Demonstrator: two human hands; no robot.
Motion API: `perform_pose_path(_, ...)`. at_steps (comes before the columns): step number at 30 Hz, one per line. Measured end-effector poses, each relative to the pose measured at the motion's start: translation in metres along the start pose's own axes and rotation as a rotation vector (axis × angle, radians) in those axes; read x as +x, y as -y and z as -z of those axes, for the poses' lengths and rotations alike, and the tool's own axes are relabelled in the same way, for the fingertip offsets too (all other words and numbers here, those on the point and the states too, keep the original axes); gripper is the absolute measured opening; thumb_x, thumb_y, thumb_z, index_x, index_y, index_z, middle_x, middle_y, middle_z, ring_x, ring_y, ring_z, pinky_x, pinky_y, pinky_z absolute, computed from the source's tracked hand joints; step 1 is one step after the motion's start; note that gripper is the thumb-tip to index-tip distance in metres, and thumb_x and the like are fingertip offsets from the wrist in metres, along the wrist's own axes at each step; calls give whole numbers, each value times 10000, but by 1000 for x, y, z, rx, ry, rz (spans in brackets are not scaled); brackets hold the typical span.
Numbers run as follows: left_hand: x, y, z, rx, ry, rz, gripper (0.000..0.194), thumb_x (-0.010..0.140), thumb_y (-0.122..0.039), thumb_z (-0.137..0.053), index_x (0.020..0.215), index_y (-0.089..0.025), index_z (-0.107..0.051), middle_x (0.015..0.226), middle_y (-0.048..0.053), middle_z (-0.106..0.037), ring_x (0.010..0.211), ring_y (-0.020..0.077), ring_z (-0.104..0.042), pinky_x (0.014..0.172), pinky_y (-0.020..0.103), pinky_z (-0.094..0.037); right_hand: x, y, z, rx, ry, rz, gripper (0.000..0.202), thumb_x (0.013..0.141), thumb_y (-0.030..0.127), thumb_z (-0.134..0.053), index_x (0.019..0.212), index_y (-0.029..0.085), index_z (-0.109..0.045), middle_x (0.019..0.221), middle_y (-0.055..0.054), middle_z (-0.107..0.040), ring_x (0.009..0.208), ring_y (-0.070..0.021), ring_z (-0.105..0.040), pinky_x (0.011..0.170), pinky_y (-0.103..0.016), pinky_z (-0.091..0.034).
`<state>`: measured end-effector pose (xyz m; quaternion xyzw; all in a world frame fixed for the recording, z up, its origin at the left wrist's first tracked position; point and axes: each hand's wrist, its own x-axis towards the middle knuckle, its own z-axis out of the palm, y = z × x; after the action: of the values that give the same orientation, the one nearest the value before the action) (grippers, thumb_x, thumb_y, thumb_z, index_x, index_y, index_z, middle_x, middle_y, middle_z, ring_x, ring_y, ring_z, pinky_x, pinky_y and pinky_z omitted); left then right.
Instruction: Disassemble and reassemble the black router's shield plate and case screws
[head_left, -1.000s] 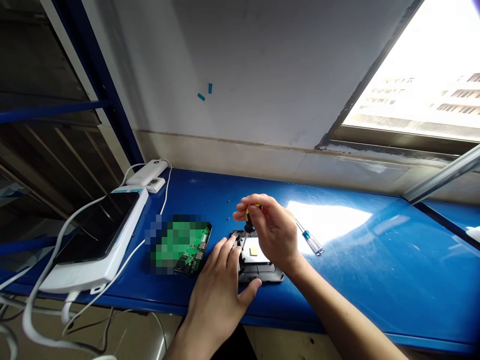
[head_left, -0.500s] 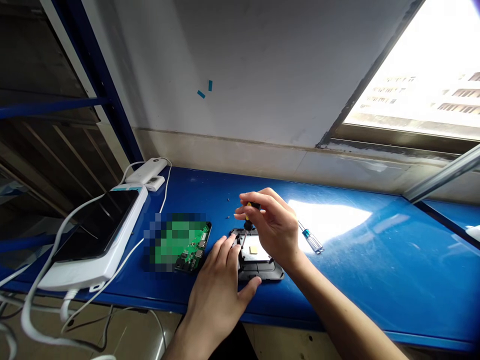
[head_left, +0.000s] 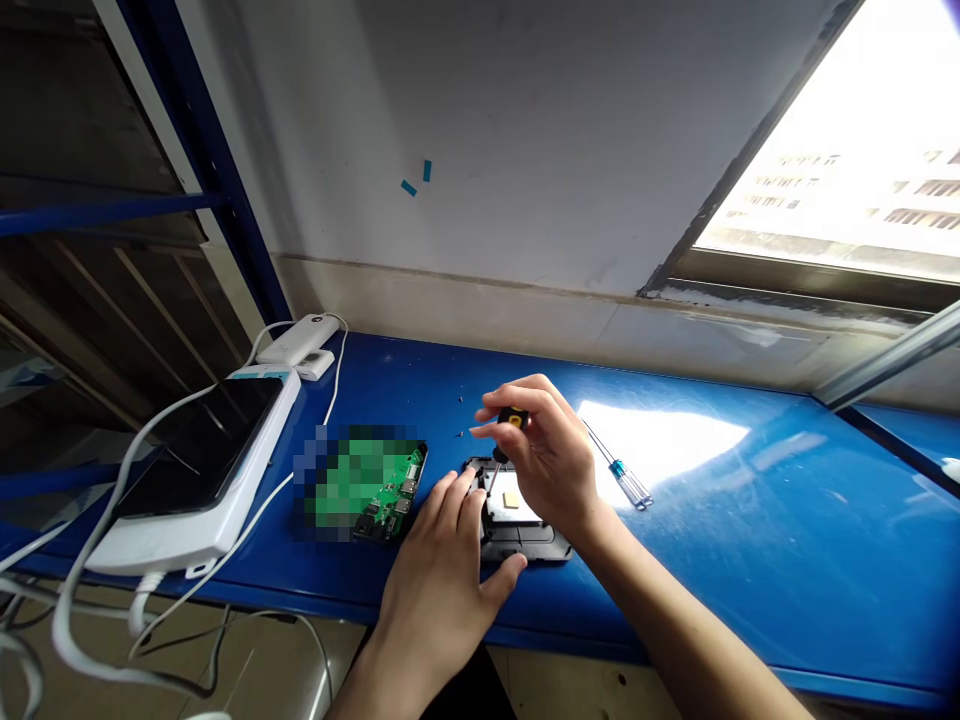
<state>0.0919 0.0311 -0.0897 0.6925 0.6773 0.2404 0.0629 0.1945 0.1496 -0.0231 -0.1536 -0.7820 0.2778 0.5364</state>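
Note:
My right hand (head_left: 551, 450) pinches a small screwdriver (head_left: 515, 418) with a black and yellow handle. Its thin shaft slants down to the left part of a black plastic casing (head_left: 536, 543), beside my left fingertips. A light metal plate with a small tan pad (head_left: 511, 499) lies inside the casing. My left hand (head_left: 442, 570) rests over the casing's left side, fingers stretched out and thumb apart at the near edge. Left of it lies a green circuit board (head_left: 390, 487), partly pixelated. The spot where the screwdriver's tip meets the casing is hard to make out.
Two tiny screws (head_left: 460, 434) lie behind the casing on the blue table (head_left: 750, 540). A screwdriver with a clear blue handle (head_left: 631, 486) lies to the right. On the left are a phone-like black screen (head_left: 202, 445) on a white device and white cables (head_left: 124, 460).
The view has shifted slightly, moving everything a little to the right. The screwdriver's handle has turned a little within my right fingers. My left hand keeps its place on the casing.

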Motion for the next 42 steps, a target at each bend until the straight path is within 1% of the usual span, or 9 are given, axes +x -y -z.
perform_pose_path(2,0,0,0,-7,0,1,591,918,-491,-629,1345,-90,-551,1514,225,-537,1436,409,-460,1111,596,-486,-1,1,1,-36,6,-10,160,975,217,-634,1129,246,-668,1002,-28,-694,789,-129,-751,676,-257,-671)
perform_pose_path(7,0,0,-1,-13,19,8,561,930,-484,-606,1345,-109,-552,1524,205,-533,1450,388,-448,1126,580,-475,1,7,-2,-40,69,-47,238,1032,171,-469,1211,244,-608,1155,-41,-746,894,-138,-792,764,-275,-695)
perform_pose_path(12,0,1,-2,9,14,0,601,931,-506,-600,1361,-90,-546,1517,227,-533,1445,412,-445,1107,602,-484,2,6,-4,23,58,-100,268,1044,156,-387,1195,248,-589,1152,-37,-735,908,-135,-785,806,-315,-691)
perform_pose_path(19,0,0,2,10,13,3,612,920,-506,-621,1355,-80,-557,1516,231,-531,1431,427,-459,1101,612,-489,1,-3,2,-91,14,-33,234,972,248,-643,1203,278,-661,992,-17,-608,793,-125,-712,667,-267,-662)
perform_pose_path(27,0,0,-1,-5,8,7,574,924,-497,-616,1345,-113,-545,1533,203,-523,1453,394,-439,1115,591,-484,-4,6,0,10,-9,-95,164,1013,185,-512,1129,250,-609,1006,-15,-748,836,-154,-796,729,-288,-690)
perform_pose_path(32,0,0,-2,-10,4,3,571,917,-495,-628,1335,-113,-548,1531,213,-521,1442,399,-454,1113,589,-489,-5,3,-2,71,-35,-103,198,1031,163,-425,1112,254,-582,1046,-26,-747,883,-159,-785,753,-340,-687)
perform_pose_path(35,0,-1,0,1,10,11,569,915,-485,-629,1339,-113,-547,1514,215,-539,1437,402,-460,1107,594,-491,-4,1,-1,31,-13,-39,136,999,204,-562,1111,256,-619,1055,-42,-699,859,-159,-749,714,-326,-666)
perform_pose_path(38,0,-2,1,-10,13,13,569,921,-476,-621,1347,-109,-540,1521,214,-532,1449,395,-446,1115,594,-484,-2,3,0,-83,-61,24,160,920,197,-707,1067,253,-675,946,-25,-647,790,-153,-708,669,-312,-638)
perform_pose_path(42,0,-1,1,-31,12,13,557,915,-461,-633,1339,-111,-545,1536,207,-519,1457,379,-440,1130,572,-475,-2,9,0,-117,-69,4,180,986,145,-584,1109,249,-662,965,-30,-717,807,-146,-746,698,-301,-644)
